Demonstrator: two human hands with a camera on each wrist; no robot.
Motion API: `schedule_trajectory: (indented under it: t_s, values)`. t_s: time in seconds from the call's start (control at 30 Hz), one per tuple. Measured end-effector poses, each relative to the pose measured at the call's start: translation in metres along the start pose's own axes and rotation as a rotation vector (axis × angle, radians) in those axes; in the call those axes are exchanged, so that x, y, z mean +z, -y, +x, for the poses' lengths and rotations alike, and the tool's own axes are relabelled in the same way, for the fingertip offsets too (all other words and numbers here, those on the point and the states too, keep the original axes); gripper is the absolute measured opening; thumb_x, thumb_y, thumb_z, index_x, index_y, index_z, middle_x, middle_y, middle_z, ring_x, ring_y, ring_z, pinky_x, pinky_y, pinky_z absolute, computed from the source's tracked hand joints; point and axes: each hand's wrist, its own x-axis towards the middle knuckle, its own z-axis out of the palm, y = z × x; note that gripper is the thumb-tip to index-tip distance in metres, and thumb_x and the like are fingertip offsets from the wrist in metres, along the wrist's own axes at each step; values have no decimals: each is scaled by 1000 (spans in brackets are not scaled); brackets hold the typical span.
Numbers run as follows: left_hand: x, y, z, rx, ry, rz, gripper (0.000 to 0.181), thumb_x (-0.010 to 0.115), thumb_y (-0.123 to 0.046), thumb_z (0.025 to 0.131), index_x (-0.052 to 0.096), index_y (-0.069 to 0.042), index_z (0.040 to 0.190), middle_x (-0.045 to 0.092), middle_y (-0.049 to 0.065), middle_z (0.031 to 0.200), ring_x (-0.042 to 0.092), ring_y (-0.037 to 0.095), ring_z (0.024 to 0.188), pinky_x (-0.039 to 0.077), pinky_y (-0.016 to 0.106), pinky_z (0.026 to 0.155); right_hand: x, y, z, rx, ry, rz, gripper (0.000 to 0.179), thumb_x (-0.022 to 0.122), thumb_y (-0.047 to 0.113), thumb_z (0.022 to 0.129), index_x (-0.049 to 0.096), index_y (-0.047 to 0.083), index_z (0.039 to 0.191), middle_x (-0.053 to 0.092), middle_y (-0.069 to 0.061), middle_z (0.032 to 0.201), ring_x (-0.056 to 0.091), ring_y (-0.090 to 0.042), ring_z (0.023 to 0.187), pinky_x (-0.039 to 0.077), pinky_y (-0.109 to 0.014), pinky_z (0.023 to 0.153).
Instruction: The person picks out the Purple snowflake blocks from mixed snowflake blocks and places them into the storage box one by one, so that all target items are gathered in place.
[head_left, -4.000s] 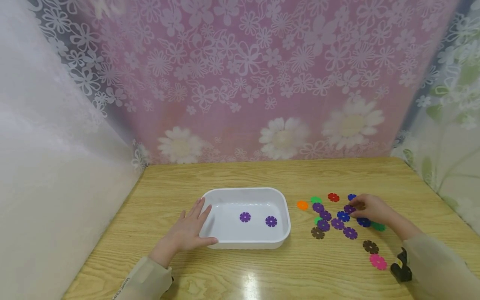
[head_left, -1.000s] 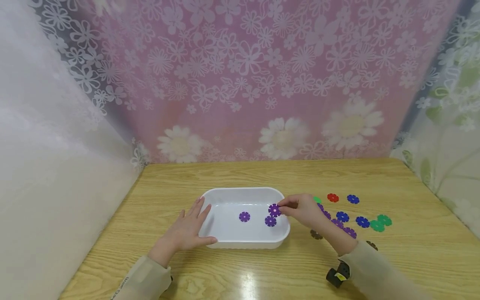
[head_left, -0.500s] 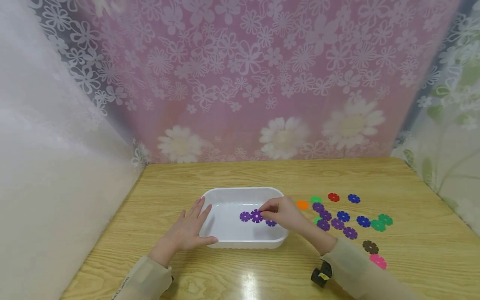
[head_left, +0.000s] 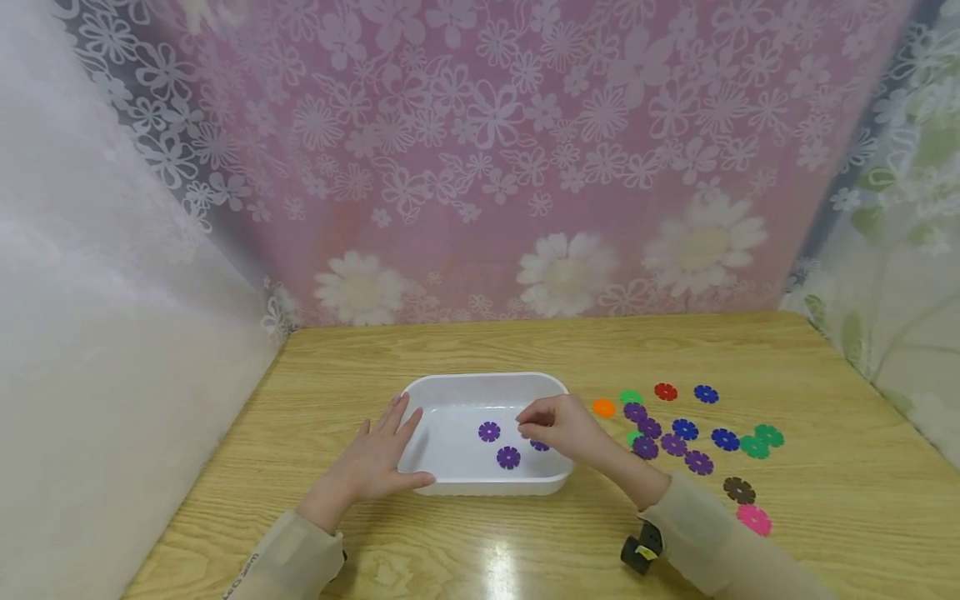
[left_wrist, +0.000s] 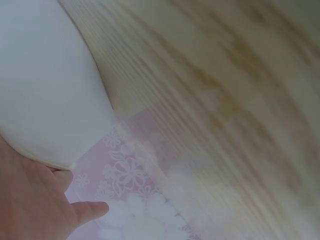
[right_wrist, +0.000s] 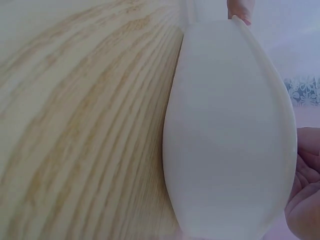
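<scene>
A white plastic tray (head_left: 487, 482) stands on the wooden table. Inside it lie a purple snowflake disc (head_left: 489, 432), a second purple disc (head_left: 508, 457) nearer the front wall, and a third purple disc (head_left: 540, 445) partly covered by my right hand. My left hand (head_left: 371, 471) rests spread at the tray's left end, thumb by the front rim. Over the right part of the tray, my right hand (head_left: 558, 427) has thumb and index finger close together with nothing between them. In the right wrist view the tray's outer wall (right_wrist: 225, 125) hides the discs.
Right of the tray lie several loose discs: purple (head_left: 674, 445), blue (head_left: 685, 429), red (head_left: 666, 392), orange (head_left: 603, 408), green (head_left: 754, 447), brown (head_left: 739, 490) and pink (head_left: 754, 520). A patterned curtain (head_left: 480, 208) hangs behind the table.
My right hand went from the loose discs to the tray with a purple disc, then let it go. That disc now lies near the front wall. My left hand has stayed put.
</scene>
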Motion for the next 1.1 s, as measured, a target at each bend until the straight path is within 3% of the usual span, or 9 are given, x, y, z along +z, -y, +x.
schedule_trajectory:
  t_s: [0.27, 0.53, 0.93, 1.1]
  values:
    - [0, 0, 0, 2, 7, 3, 94, 50, -65, 75, 21, -4, 141, 4, 17, 146, 5, 29, 132, 19, 63, 92, -15, -3, -11, 30, -24, -22, 14, 64, 10, 81, 67, -1, 89, 64, -4, 83, 60, -15, 76, 50, -25, 67]
    - [2, 2, 1, 4, 11, 19, 96, 46, -69, 74, 20, -5, 141, 3, 17, 146, 5, 29, 132, 20, 63, 92, -35, -6, -27, 108, -110, -90, 15, 64, 10, 80, 67, 0, 91, 66, -5, 84, 61, -16, 77, 50, -27, 67]
    - [2, 2, 0, -1, 31, 14, 95, 47, -67, 75, 19, -5, 141, 1, 17, 146, 2, 29, 132, 19, 63, 92, -67, -30, -60, 101, -177, -233, 10, 65, 8, 79, 67, 4, 87, 64, 0, 80, 59, -13, 71, 49, -21, 60]
    - [3, 3, 1, -1, 29, 15, 95, 46, -68, 75, 18, -6, 142, 0, 16, 146, 1, 28, 132, 18, 63, 93, -83, -39, -76, 139, -179, -270, 15, 65, 12, 81, 67, 2, 91, 64, -2, 83, 59, -14, 73, 48, -21, 59]
